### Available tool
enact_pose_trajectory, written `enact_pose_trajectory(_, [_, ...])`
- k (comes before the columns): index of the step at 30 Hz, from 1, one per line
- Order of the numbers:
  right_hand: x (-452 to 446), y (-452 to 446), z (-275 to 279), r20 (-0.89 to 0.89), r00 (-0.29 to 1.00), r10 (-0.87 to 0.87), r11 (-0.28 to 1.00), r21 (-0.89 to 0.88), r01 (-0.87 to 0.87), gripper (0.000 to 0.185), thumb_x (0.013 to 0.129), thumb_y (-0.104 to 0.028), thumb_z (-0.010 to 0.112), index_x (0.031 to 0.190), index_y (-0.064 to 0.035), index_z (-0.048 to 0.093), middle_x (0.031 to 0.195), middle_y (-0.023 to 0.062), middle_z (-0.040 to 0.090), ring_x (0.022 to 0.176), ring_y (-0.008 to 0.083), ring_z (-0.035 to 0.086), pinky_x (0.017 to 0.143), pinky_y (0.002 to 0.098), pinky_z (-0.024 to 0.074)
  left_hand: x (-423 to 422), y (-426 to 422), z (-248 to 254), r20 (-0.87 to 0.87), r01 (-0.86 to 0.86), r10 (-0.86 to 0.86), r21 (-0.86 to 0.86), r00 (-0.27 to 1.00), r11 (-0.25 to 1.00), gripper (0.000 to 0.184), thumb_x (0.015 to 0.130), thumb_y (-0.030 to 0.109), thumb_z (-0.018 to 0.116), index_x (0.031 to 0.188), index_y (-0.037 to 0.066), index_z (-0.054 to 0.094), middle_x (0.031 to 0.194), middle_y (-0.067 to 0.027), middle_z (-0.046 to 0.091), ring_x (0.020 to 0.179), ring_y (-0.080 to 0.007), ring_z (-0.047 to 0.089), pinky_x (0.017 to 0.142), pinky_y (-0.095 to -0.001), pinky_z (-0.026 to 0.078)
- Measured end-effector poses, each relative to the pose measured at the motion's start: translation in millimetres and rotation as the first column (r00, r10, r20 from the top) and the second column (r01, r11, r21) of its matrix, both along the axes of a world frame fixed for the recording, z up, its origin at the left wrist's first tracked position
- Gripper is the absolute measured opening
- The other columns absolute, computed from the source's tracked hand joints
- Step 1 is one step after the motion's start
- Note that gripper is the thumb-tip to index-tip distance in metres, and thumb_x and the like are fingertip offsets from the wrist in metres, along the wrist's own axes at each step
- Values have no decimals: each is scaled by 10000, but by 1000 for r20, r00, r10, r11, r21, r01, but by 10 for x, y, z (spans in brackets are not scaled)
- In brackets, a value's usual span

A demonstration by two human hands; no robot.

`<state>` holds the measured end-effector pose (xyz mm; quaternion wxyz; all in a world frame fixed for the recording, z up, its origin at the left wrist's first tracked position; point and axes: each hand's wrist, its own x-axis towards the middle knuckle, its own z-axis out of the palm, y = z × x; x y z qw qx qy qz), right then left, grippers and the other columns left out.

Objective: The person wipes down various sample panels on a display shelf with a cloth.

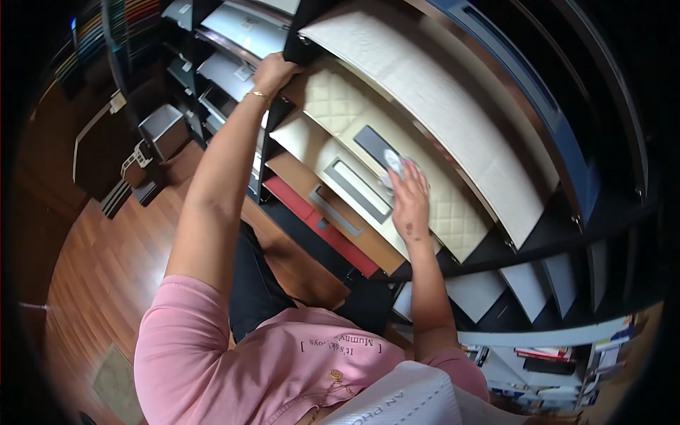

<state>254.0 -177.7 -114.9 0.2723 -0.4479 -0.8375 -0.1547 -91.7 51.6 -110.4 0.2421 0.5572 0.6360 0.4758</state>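
Head view, from where I stand: person in a pink shirt at a rack of tilted sample panels. Left hand up high, fingers curled in at the black rack frame; fingertips hidden, exact hold unclear. Right hand lower, fingers stretched long over a bunched white cloth, held against the cream quilted panel at the lower end of its dark grey inset. Stepped below: a slotted cream panel, a brown panel, a red panel.

Risks, my reading: a loose cloth fold could catch on the inset's rim if dragged; hard pressing might tip the panel or scuff its quilting; slack fingers could drop the cloth; a strong left-hand pull could rock the rack
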Motion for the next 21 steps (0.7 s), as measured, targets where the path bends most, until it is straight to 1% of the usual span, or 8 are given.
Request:
enact_pose_trajectory(4, [-818,747,-91,39,984,176,984,-10,-176,403,789,-14,505,1174,-61,617,1337,181,501,1294,341,413,1096,468,279,35,-34,23,25,-32,34,-62,999,998,443,646,386,761,1012,141,717,886,-91,715,849,-253,683,762,-359,509])
enact_pose_trajectory(6, [-1255,1099,-121,20,975,219,975,34,-220,336,791,-39,519,1106,-43,635,1318,197,510,1285,351,417,1093,473,276,56,-155,116,31,-33,36,-91,999,995,407,655,379,751,1020,203,719,912,-77,717,897,-269,678,824,-366,495])
enact_pose_trajectory(11, [-1879,1602,-70,64,967,248,964,85,-253,115,756,-17,557,855,15,606,1228,240,551,1236,383,459,1056,490,322,48,-170,157,15,-42,45,-163,999,986,384,677,367,727,1021,198,712,945,-86,714,949,-271,668,848,-373,487])
enact_pose_trajectory(14, [-1863,1616,-78,69,963,262,962,65,-267,120,765,-14,545,863,8,609,1231,242,551,1241,381,460,1064,487,318,42,-149,133,46,-20,27,-148,999,989,386,671,371,735,1014,196,716,934,-78,715,938,-261,671,840,-363,487])
enact_pose_trajectory(15, [-1789,1576,-86,59,956,286,956,42,-289,194,759,7,529,922,-14,632,1248,225,548,1253,372,455,1071,483,315,48,-143,126,51,-13,20,-137,998,990,386,669,373,738,1012,196,717,928,-76,716,934,-258,671,837,-360,487])
enact_pose_trajectory(18, [-1362,1190,-114,48,944,327,944,-48,-325,239,833,-34,465,985,-35,649,1304,184,525,1286,353,422,1096,466,274,48,-81,76,71,3,6,-120,997,993,401,653,390,755,996,186,722,899,-49,717,878,-235,677,798,-349,494])
enact_pose_trajectory(20, [-941,828,-119,61,957,285,957,-78,-280,277,839,-35,448,1017,-56,660,1333,154,518,1294,336,421,1103,453,269,54,-81,77,69,-15,22,-102,997,995,409,644,376,756,1000,177,721,899,-50,716,865,-234,677,780,-346,496])
enact_pose_trajectory(21, [-701,623,-130,85,965,248,967,-74,-242,313,788,0,466,1025,-60,661,1338,158,514,1289,338,431,1092,454,289,44,-54,65,59,-13,19,-102,998,995,413,644,374,754,1005,177,720,902,-52,715,868,-236,677,784,-350,494])
